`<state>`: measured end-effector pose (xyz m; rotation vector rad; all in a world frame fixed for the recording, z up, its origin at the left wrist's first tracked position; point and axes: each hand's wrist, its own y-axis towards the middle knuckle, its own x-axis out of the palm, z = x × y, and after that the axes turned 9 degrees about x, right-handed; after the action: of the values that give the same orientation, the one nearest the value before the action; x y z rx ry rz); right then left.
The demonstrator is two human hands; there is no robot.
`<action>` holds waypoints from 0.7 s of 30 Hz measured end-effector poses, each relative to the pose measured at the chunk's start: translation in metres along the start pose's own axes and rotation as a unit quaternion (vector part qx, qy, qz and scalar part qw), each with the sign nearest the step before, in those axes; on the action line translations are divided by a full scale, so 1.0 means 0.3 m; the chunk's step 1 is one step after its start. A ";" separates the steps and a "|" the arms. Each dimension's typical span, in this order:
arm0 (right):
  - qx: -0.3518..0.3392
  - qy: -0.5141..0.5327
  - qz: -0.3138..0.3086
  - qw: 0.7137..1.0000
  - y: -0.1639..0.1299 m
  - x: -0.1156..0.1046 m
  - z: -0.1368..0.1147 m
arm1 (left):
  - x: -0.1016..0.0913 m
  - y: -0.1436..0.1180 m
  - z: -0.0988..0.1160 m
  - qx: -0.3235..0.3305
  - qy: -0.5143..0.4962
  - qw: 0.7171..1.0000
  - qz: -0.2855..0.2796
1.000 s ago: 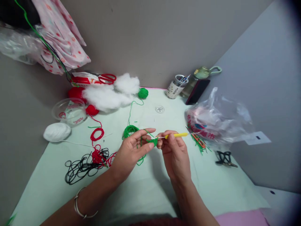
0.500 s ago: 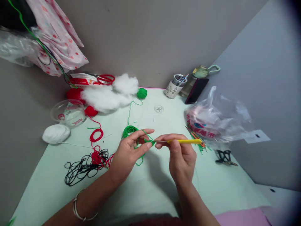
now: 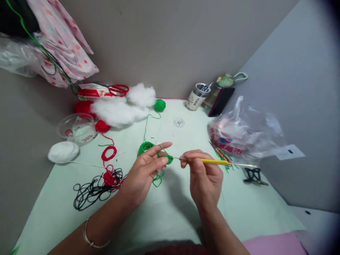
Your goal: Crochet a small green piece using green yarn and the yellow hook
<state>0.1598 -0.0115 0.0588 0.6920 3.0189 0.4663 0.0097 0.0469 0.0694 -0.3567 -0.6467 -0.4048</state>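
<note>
Near the middle of the table, my left hand (image 3: 145,173) pinches a small piece of green crochet work (image 3: 169,159) between thumb and fingers. Green yarn runs up over its raised index finger. My right hand (image 3: 204,177) grips a crochet hook (image 3: 212,161) by its yellow handle, and the thin metal shaft reaches left to the green piece. The hook's tip is hidden in the stitches or too small to see. A loose coil of green yarn (image 3: 146,148) lies just behind my left hand. Its strand leads back to a green yarn ball (image 3: 159,105).
To the left lie tangled black cord (image 3: 89,193), red yarn (image 3: 108,153), a white yarn ball (image 3: 63,152) and a clear plastic bowl (image 3: 77,128). White stuffing (image 3: 120,111) and red-handled scissors (image 3: 119,90) sit behind. At right are a pen can (image 3: 197,97), phone (image 3: 221,102), plastic bag (image 3: 244,131) and black clip (image 3: 254,176).
The green piece and my left fingertips have shifted slightly left and turned. The hook's far metal end now shows to the right of the handle. Both hands keep their hold.
</note>
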 end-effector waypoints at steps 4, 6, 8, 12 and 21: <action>0.014 -0.022 -0.035 0.999 0.000 0.012 0.001 | 0.008 -0.014 -0.009 0.038 0.074 0.996 -0.012; -0.037 -0.091 -0.032 0.995 -0.014 0.013 0.009 | 0.013 -0.018 -0.019 0.045 0.080 0.996 0.008; -0.119 -0.181 -0.037 0.976 -0.028 0.008 0.017 | 0.014 -0.016 -0.026 0.030 0.047 0.998 0.022; -0.168 -0.212 -0.020 0.962 -0.027 -0.007 0.020 | 0.007 -0.004 -0.026 -0.050 -0.063 0.997 0.005; 0.087 0.036 -0.050 0.994 0.004 -0.001 0.013 | 0.003 -0.009 -0.019 0.033 0.072 0.997 0.000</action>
<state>0.1609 -0.0093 0.0554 0.5379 3.1711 0.2314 0.0119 0.0420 0.0663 -0.2628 -0.5180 -0.4039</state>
